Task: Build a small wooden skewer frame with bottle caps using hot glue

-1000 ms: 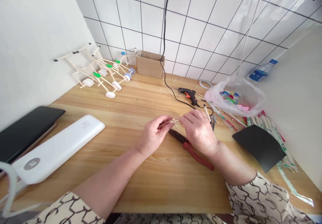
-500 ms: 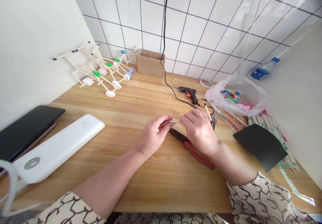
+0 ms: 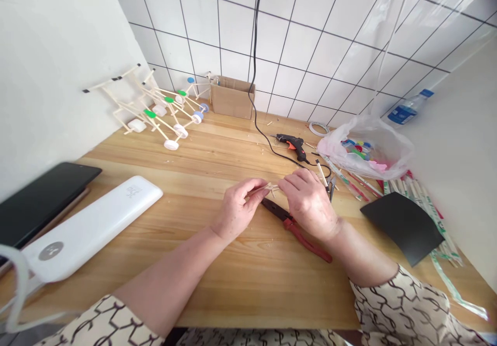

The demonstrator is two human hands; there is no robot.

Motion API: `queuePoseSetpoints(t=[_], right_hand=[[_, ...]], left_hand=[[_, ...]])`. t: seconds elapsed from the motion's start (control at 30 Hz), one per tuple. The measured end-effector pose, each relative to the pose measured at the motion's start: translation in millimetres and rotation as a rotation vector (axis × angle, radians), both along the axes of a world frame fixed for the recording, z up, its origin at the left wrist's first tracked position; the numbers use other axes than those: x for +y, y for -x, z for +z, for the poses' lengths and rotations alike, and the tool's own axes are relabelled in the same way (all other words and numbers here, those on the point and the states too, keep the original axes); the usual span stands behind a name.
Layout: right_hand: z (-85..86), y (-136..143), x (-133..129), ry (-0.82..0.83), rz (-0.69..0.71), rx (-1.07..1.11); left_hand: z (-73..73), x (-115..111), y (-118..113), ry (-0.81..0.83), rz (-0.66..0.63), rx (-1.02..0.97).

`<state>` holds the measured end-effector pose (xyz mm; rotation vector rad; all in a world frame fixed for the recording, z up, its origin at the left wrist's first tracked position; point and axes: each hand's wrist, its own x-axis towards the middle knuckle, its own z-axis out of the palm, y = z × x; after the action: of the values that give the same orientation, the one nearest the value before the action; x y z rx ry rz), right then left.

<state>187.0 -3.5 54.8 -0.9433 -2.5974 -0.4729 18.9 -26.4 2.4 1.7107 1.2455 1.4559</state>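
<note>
Between my hands is a small joined piece of thin wooden sticks (image 3: 272, 187), pale in colour, held just above the wooden table. My left hand (image 3: 243, 206) pinches its left part between thumb and fingers. My right hand (image 3: 308, 198) is closed around the other side, its fingertips hidden behind the knuckles. A stick with a black tip (image 3: 321, 174) shows beyond my right hand; I cannot tell whether it belongs to the held piece. Below my hands, red-handled pliers (image 3: 306, 240) lie on the table, jaws toward my left hand.
A black glue gun (image 3: 292, 145) lies ahead with its cord. Stick-built models with bottle-cap wheels (image 3: 171, 144) stand back left, beside a cardboard box (image 3: 232, 100). A plastic bag of caps (image 3: 365, 146), black sheet (image 3: 402, 227) and wrapped sticks (image 3: 421, 196) are right; a white power bank (image 3: 93, 227) is left.
</note>
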Motion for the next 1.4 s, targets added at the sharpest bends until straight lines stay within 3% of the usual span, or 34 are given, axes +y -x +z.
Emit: queuePoseSetpoints(t=[1.4], right_hand=[[0.0,0.3,0.3,-0.017,0.019,0.006]], left_hand=[[-2.8,1.1,-0.9,-0.127,0.016,0.048]])
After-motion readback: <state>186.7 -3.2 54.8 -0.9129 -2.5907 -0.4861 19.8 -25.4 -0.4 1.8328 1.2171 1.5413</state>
